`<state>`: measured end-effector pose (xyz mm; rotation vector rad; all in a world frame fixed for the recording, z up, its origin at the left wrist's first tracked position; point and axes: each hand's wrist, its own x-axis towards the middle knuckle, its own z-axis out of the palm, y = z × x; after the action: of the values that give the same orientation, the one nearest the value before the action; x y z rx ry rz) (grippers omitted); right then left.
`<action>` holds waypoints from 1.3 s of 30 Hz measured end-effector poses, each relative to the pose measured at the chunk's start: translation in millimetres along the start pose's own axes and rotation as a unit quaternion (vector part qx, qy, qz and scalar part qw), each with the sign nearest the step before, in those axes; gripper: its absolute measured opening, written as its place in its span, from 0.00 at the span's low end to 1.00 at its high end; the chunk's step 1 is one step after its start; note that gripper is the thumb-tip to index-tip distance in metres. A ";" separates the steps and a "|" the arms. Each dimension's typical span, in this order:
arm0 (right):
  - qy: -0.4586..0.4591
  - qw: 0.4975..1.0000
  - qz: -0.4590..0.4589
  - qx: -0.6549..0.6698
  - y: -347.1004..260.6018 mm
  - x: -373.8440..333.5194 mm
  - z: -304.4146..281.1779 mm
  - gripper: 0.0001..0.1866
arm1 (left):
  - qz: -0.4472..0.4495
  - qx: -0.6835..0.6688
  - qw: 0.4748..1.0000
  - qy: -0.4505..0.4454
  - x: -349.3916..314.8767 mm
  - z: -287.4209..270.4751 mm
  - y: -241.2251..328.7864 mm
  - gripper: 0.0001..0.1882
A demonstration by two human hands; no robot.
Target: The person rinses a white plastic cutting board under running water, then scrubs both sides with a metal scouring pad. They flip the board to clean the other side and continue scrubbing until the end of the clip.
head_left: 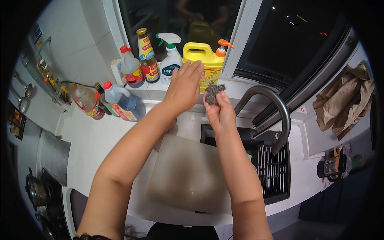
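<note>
Here, reached both arms forward over the white tabletop (104,154) toward the window. Gripped a gray scouring pad (215,95) in the right hand (222,114), pinched between thumb and fingers, raised above the tabletop just in front of the lower part of a yellow jug (215,61). Held the left hand (185,87) loose and unclenched, with fingers straight and close together, in front of the jug's left side; could not tell touching from merely near. Saw the jug upright on the windowsill (241,87), topped by an orange pump (224,44), beside a white spray bottle (169,68) and a gold-capped sauce bottle (147,60). Noted a blue jug (131,106) with a red cap on the tabletop, farther left. Saw below the forearms a pale cutting board (186,172), lying partly across the black sink (280,197). Noted also a wire rack (272,168) in the sink, a curved tap (285,120) above, and a brown cloth (340,102) hanging well to the right.
</note>
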<state>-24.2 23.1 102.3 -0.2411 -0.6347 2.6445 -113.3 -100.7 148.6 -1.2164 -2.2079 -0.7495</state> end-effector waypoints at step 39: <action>-0.002 0.984 -0.160 0.079 -39.3 75.4 72.2 0.18 | 0.076 0.001 0.997 0.009 106.9 24.5 -4.7 0.23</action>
<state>-97.1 58.6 179.0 -0.0788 -0.4224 2.3697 -171.8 -23.5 200.2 -1.3548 -2.0740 -0.6942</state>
